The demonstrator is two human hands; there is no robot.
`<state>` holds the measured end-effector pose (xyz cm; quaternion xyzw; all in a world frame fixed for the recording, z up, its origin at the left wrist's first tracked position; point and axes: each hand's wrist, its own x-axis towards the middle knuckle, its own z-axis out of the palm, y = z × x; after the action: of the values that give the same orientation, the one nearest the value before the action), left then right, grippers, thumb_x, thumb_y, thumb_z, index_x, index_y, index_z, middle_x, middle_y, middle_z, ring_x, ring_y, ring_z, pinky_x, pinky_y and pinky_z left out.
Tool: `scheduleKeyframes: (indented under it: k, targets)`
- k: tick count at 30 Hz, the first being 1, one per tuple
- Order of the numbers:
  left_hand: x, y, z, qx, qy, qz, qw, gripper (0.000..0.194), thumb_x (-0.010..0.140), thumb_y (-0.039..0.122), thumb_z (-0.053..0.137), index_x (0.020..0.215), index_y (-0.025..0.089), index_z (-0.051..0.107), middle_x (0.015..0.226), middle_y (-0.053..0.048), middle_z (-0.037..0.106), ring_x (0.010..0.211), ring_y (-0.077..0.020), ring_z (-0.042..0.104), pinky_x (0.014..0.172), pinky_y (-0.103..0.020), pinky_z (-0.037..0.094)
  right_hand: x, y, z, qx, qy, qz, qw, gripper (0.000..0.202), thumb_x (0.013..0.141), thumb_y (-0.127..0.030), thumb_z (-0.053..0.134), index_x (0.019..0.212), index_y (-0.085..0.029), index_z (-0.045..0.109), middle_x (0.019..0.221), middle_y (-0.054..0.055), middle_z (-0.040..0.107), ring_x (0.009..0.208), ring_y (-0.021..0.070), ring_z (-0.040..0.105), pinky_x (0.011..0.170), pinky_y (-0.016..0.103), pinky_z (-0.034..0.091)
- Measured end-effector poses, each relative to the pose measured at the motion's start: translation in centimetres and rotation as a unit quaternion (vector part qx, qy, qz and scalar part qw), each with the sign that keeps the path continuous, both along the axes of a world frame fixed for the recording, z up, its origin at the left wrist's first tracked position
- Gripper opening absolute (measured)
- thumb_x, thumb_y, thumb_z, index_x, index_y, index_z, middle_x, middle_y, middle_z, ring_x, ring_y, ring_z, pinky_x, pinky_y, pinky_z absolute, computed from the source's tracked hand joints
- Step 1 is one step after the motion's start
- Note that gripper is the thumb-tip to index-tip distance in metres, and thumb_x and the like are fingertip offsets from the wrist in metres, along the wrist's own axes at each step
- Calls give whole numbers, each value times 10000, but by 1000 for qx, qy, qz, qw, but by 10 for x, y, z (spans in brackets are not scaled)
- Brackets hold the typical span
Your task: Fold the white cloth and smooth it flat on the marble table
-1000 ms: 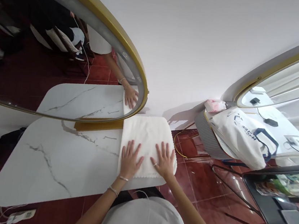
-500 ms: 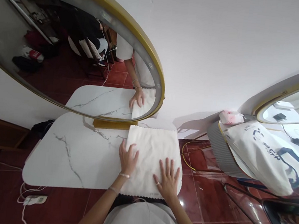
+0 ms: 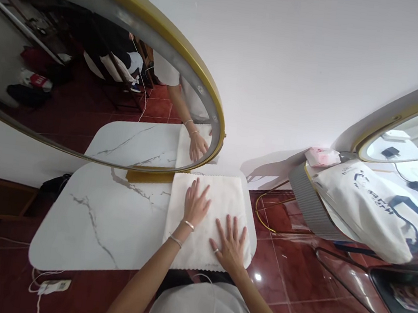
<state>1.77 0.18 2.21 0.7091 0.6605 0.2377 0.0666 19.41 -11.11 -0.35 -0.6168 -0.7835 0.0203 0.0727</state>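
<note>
A white cloth [image 3: 223, 196] with scalloped edges lies spread at the right end of the marble-patterned table [image 3: 107, 240], its near edge about at the table's near edge and its far edge close to the far one; a strip of tabletop shows at the rounded far right corner. The left hand [image 3: 195, 206] rests on the cloth, fingers apart and pointing to the table's far edge, grasping nothing; two bracelets [image 3: 175, 241] circle its wrist. The right hand [image 3: 230, 245] lies palm down on the cloth closer to the near right corner, fingers spread wide, likewise clasping nothing, with a ring [image 3: 216, 250] on one finger. The two hands are apart, with cloth between them. A faint dark mark [image 3: 213, 265] shows at the cloth's near edge, too small to read. Over the far edge stands an oval mirror [image 3: 220, 107] framed in gold, on a gold base [image 3: 147, 175] just beside the cloth's far left corner; its glass reflects a hand on the cloth. Below the table's near left corner, a power strip [image 3: 55, 286] lies on the red floor [image 3: 89, 294]. To the right, well apart, a second table [image 3: 308, 204] bears a tissue pack [image 3: 322, 157] at its left edge and a white bag [image 3: 363, 206] with a blue strap.
</note>
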Motion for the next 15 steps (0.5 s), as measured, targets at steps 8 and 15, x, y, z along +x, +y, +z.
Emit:
scheduleKeyframes:
  k: [8, 15]
  targets:
    - [-17, -2, -23, -46, 7, 70, 996, 633, 902, 453, 483, 1478, 232, 342, 1619, -105, 110, 1487, -313, 83, 1179, -575, 133, -22, -3, 4, -24, 2, 32, 999, 714, 914, -535, 462, 1531, -333, 164, 1605, 116, 137, 1462, 397, 83, 1091, 678, 111]
    - [-101, -16, -19, -47, 35, 122, 991, 663, 906, 449, 487, 1495, 208, 304, 1618, -139, 68, 1484, -339, 60, 1169, -583, 143, -96, -8, 8, -48, 41, 96, 993, 769, 917, -566, 417, 1544, -304, 57, 1609, 107, 115, 1465, 397, 35, 1091, 695, 69]
